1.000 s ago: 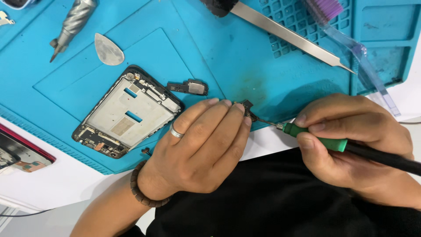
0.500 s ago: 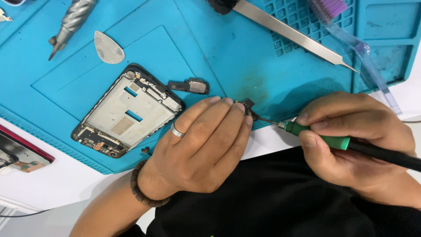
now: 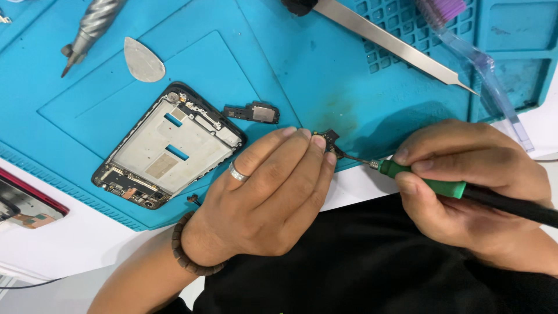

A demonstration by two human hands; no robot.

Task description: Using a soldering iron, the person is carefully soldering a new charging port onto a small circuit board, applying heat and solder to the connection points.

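At nine o'clock, half off the frame: a red-edged phone part point(image 3: 23, 203) on the white table point(image 3: 70, 244). At eleven o'clock, on the blue work mat point(image 3: 279, 64): a ridged metal tool handle point(image 3: 93, 26), tip pointing down-left, with a grey teardrop-shaped pick point(image 3: 143, 59) just beside it. Below those, toward eight o'clock: an opened phone frame point(image 3: 168, 145), lying tilted, inner plate up. Just right of the frame's upper corner, apart from it: a small dark speaker module point(image 3: 254, 112). At six o'clock: the left hand point(image 3: 261, 197), palm down, ring on one finger, beaded bracelet point(image 3: 189, 256) on the wrist, fingers close together and pressing a small dark circuit board point(image 3: 330, 141) onto the mat's near edge at centre. At twelve to one o'clock: long steel tweezers point(image 3: 395, 43), slanting down to the right, tip near a clear-handled brush point(image 3: 482, 70) with purple bristles at two o'clock. At three to four o'clock: the right hand point(image 3: 471, 186), closed around a green-gripped soldering iron point(image 3: 430, 180), thin metal tip touching the circuit board just beside the left fingertips. Along the bottom: black clothing point(image 3: 372, 267).
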